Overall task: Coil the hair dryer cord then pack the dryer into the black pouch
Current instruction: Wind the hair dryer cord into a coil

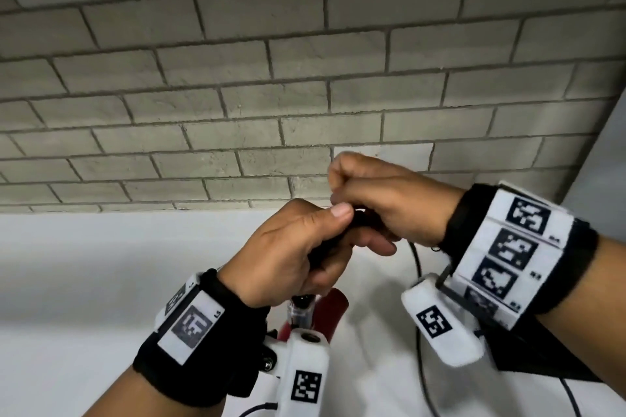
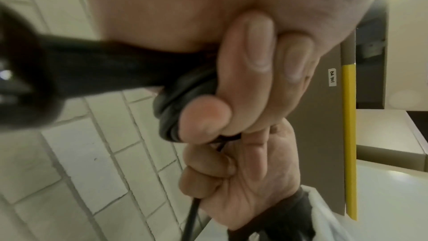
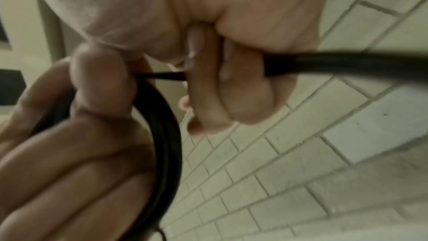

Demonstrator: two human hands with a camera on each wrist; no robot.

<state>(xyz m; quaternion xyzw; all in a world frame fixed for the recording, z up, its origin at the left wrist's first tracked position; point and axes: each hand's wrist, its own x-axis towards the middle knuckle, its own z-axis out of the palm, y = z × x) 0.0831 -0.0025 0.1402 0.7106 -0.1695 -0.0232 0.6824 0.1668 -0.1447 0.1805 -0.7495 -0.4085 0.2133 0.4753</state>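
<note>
Black cord [image 2: 185, 98] loops sit bunched in the left hand [image 1: 291, 250], thumb and curled fingers clamped around the coil. Touching it, the right hand [image 1: 386, 200] is fisted on a strand running through its fingers [image 3: 208, 87], both raised before a grey brick wall [image 1: 237, 78] above a white surface [image 1: 84, 281].

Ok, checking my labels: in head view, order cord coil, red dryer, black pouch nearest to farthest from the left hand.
1. Cord coil: gripped in the left hand.
2. Red dryer: just below that hand.
3. Black pouch: far right, under right forearm.
</note>
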